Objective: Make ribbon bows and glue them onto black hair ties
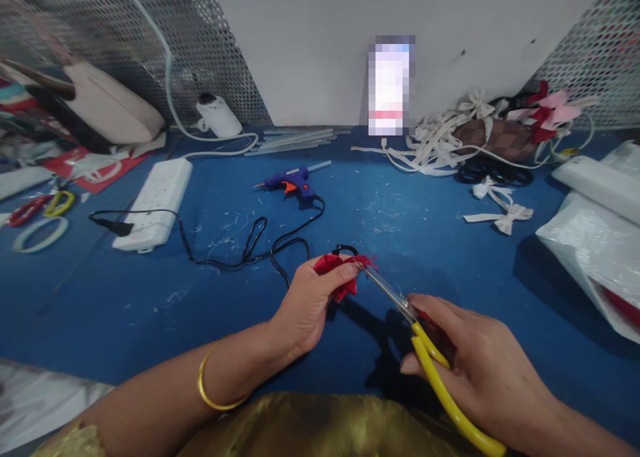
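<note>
My left hand is closed around a folded piece of red ribbon, the thumb pressed on top of it. A black elastic loop shows just behind the fingers. My right hand grips a pair of scissors with yellow handles. The blades point up and left, and their tips meet the frayed end of the red fabric beside my left thumb. Both hands are raised a little above the blue table, where their shadows fall. The blades look nearly closed.
A blue glue gun lies ahead, its black cord running left to a white power strip. Glue sticks and a lit phone are at the back. White bows and a plastic bag lie right; more scissors left.
</note>
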`<state>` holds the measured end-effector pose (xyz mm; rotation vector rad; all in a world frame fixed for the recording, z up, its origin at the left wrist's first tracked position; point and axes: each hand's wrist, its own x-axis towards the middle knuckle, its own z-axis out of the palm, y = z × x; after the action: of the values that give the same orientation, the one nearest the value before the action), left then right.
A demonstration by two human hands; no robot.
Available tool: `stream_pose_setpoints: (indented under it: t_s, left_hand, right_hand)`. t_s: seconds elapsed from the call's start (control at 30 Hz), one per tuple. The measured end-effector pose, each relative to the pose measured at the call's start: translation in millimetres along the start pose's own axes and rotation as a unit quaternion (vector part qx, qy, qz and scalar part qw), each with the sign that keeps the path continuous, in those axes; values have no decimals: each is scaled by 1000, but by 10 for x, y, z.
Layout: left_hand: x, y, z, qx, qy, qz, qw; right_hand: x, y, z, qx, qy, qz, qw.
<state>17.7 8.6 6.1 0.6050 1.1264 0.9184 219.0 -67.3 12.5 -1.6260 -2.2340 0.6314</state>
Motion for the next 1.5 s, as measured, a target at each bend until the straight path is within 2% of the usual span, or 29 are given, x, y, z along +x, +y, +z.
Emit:
stream_pose_setpoints:
  t_s: [0.7, 1.13, 1.5]
  left_hand:
    - [-12, 22, 5, 16, -1, -14, 1000]
    - [-18, 21, 16, 27, -9, -15, 999]
    - [-30, 16, 5, 40, -26, -21, 999]
  right_hand:
    - [12, -61, -49, 67, -54, 9, 996]
    - [-10, -53, -29, 14, -32, -4, 999]
    - [-4, -86, -57, 58, -48, -4, 997]
